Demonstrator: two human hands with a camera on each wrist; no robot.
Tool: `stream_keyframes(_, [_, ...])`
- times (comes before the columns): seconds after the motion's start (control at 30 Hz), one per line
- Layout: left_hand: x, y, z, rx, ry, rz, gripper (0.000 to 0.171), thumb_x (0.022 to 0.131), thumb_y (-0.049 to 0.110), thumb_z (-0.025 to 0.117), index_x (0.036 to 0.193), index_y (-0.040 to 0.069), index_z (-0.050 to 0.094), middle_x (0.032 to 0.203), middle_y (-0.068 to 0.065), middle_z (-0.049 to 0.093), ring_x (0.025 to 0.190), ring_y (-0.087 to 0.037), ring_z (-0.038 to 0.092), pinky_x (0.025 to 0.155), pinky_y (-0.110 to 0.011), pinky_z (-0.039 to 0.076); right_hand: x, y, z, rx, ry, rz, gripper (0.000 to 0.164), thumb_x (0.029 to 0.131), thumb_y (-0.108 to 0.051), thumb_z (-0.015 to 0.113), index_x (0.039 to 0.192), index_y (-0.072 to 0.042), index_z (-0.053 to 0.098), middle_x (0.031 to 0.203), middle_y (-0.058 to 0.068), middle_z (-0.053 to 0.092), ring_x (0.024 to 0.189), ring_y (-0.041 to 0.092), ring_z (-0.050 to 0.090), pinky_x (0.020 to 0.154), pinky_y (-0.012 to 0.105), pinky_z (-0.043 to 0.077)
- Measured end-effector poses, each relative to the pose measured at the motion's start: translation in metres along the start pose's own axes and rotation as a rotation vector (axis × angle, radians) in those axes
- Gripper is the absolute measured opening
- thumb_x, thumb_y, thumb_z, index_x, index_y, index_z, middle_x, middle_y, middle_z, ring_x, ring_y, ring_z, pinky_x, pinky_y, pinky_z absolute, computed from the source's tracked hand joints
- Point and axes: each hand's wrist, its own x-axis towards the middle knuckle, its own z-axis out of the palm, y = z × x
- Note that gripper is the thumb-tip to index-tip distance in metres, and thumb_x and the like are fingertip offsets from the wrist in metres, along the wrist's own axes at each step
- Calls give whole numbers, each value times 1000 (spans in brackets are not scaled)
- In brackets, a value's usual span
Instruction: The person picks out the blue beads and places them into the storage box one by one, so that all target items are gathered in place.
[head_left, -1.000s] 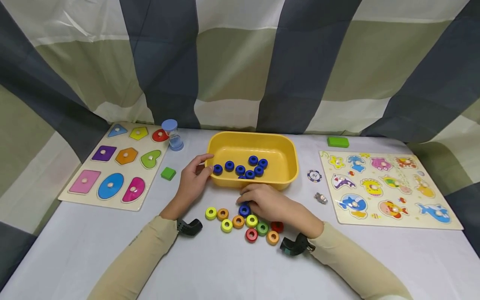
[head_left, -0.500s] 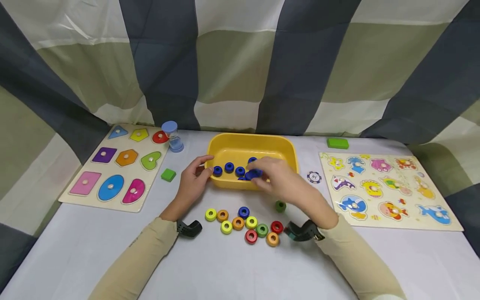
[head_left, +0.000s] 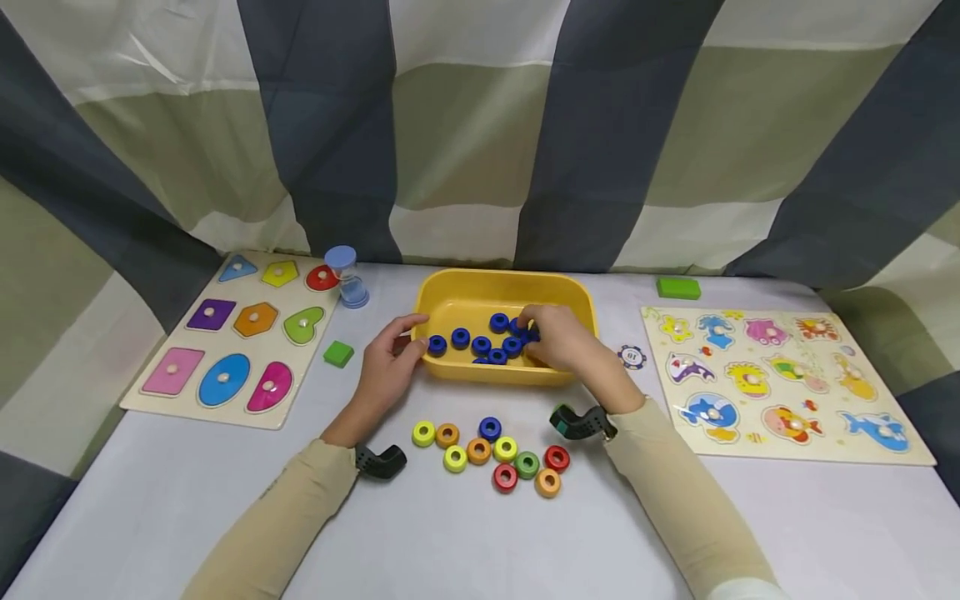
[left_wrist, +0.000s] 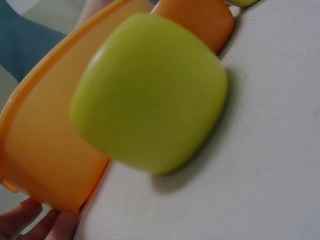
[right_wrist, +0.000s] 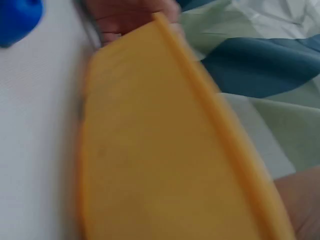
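Observation:
In the head view, a yellow tray holds several thick blue beads, each with a hole. My left hand grips the tray's left end, thumb and index finger at the rim; its fingertips meet the tray's lower end in the left wrist view. Inside the tray's right half, my right hand has thumb and index finger around a blue bead, mostly covered by the hand. On the cloth in front lie another blue bead and several yellow, orange, green and red beads.
A shapes puzzle board lies left, beside an hourglass and a green block. At right are an animal puzzle board, another green block and a round token. A checked curtain hangs behind.
My right hand has moved from the loose beads up into the tray, bringing a blue bead, then further right. A green bead came into view below its wrist. My left hand keeps its hold.

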Motion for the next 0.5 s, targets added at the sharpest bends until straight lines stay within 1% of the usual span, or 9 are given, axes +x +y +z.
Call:
stream_keyframes(0.13, [0,-1,1,-4,5,1,34,93,17,56,127,16,60,138,-4,55,112,-25,61,94,-39,53,2,2,2,55,15,-21,34,86,-5,67,120,-4,64,113,17,66,102,28,60,92,42,52])
stream_keyframes(0.2, [1,-1,1,-8,7,3,34,93,17,56,127,16,60,138,-4,55,112,-25,61,94,-39,53,2,3,3,74,19,-18,36,86,-5,67,123,-4,63,117,19,66,106,30,61,94,44,52])
stream_keyframes(0.33, [3,-1,2,-5,-1,5,35,94,18,56,128,16,59,138,-3,54,113,-24,60,97,-39,52,0,4,0,70,38,-16,39,86,-4,66,125,-5,62,119,19,66,110,32,62,95,46,52])
stream_keyframes(0.4, [3,-1,2,-1,-2,7,34,94,18,56,128,17,59,138,-2,55,114,-24,60,98,-39,52,-6,1,-5,77,65,-23,39,88,-6,66,126,-6,61,120,18,66,107,31,64,93,44,53])
stream_keyframes(0.43, [3,-2,3,1,-1,9,34,94,18,56,128,17,59,138,-2,55,114,-23,60,98,-39,52,-11,-1,-8,78,87,-40,37,88,-8,66,125,-7,62,119,17,67,103,30,65,90,43,54])
stream_keyframes(0.5, [2,-2,3,0,-1,10,34,94,18,56,128,17,59,138,-3,55,113,-24,60,97,-39,53,-23,-8,-14,93,137,-107,33,89,-9,66,122,-8,64,116,14,69,94,26,66,83,39,56])
